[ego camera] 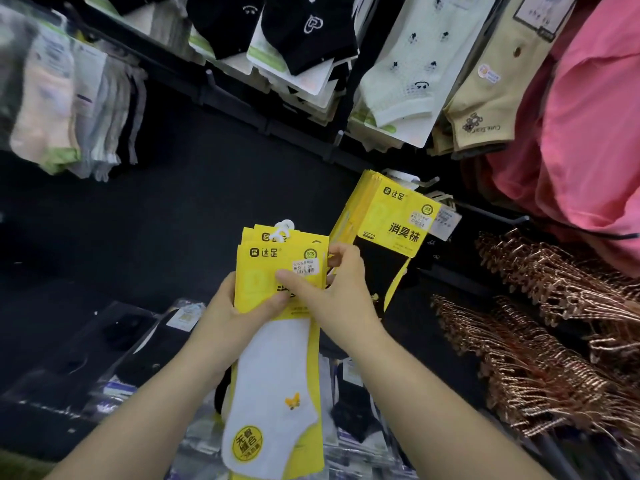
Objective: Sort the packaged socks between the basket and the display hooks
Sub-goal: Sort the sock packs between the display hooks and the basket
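Before the black display wall [173,202], our left hand [225,317] grips a fan of yellow white-sock packs [277,375], our right hand [332,289] pinching their upper edge; matching black-sock packs [391,230] already hang just beside, ours apparently not yet hung.

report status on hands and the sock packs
Left hand grips the stack of yellow sock packs. Right hand pinches its upper edge, thumb on the front. Other yellow packs hang just behind.
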